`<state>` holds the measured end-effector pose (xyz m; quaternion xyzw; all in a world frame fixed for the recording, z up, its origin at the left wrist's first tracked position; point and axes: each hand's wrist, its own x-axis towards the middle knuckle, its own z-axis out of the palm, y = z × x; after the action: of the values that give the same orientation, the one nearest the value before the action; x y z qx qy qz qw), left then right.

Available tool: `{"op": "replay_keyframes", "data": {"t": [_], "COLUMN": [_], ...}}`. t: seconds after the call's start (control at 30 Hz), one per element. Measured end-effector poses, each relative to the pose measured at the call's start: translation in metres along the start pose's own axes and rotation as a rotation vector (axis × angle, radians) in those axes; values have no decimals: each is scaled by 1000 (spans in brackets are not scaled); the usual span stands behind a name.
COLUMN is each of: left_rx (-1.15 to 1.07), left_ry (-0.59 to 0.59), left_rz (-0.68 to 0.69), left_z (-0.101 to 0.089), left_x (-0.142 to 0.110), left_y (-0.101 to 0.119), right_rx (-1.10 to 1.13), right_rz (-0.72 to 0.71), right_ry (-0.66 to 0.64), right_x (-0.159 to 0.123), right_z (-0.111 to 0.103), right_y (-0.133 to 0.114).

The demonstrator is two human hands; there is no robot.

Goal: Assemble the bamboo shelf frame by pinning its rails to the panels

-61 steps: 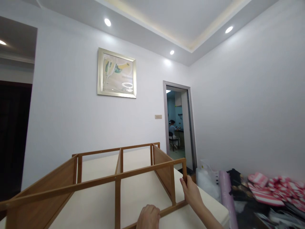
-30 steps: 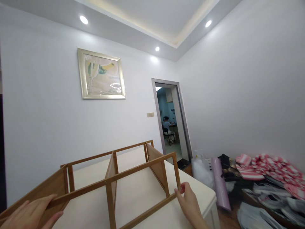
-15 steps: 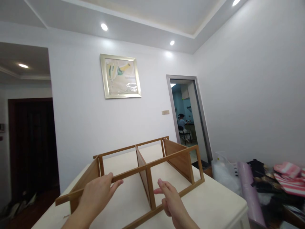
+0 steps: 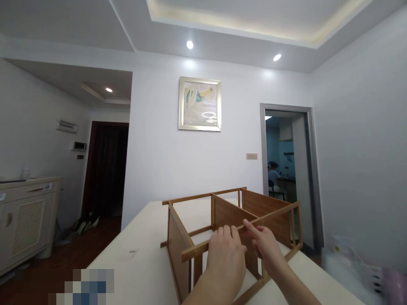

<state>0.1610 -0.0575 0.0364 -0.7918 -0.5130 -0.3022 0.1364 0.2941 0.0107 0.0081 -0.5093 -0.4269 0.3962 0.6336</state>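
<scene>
A brown wooden shelf rack (image 4: 187,241) lies on its side on a cream-white table (image 4: 140,237), its panels standing between the rails. My left hand (image 4: 225,258) is bent over the near upper rail, fingers curled round it. Just to its right, my right hand (image 4: 269,243) grips the same rail close to the middle panel, with one digit stretched along the wood and the other fingers curled below. The undersides of both grips are hidden. A small thin metal-looking piece (image 4: 132,252) rests on the table left of the rack.
A framed picture (image 4: 199,103) hangs on the wall ahead. Through the doorway (image 4: 282,161) at right, a person sits in another room. A cream cabinet (image 4: 28,216) stands at far left. Plastic-wrapped items (image 4: 352,262) lie beyond the table's right side.
My view has turned left. My right hand, earlier apart from the rail, has come onto it beside my left hand. My left hand's thumb is now tucked closer.
</scene>
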Motion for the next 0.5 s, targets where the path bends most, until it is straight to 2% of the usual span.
{"op": "replay_keyframes", "data": {"t": [0.07,0.13,0.2,0.27,0.33,0.4,0.5], "left_rx": [-156,-234,-231,-192,-137,-73,-21], "left_ry": [67,127,179,190,119,23,-33], "left_rz": [105,105,-26,-213,-346,-375,-377], "left_z": [-17,-35,-50,-55,-52,-42,-22], "left_x": [-12,-17,-13,0,17,31,44], "left_y": [-7,-27,-63,-112,-163,-207,-247], "right_rx": [9,37,58,62,52,37,7], "right_rz": [12,47,82,94,94,95,94], "right_ry": [-12,-15,-10,-1,4,-8,-41], "right_x": [7,11,14,15,16,16,18], "right_z": [1,3,6,9,11,12,12], "right_y": [1,0,-2,-5,-9,-11,-11]}}
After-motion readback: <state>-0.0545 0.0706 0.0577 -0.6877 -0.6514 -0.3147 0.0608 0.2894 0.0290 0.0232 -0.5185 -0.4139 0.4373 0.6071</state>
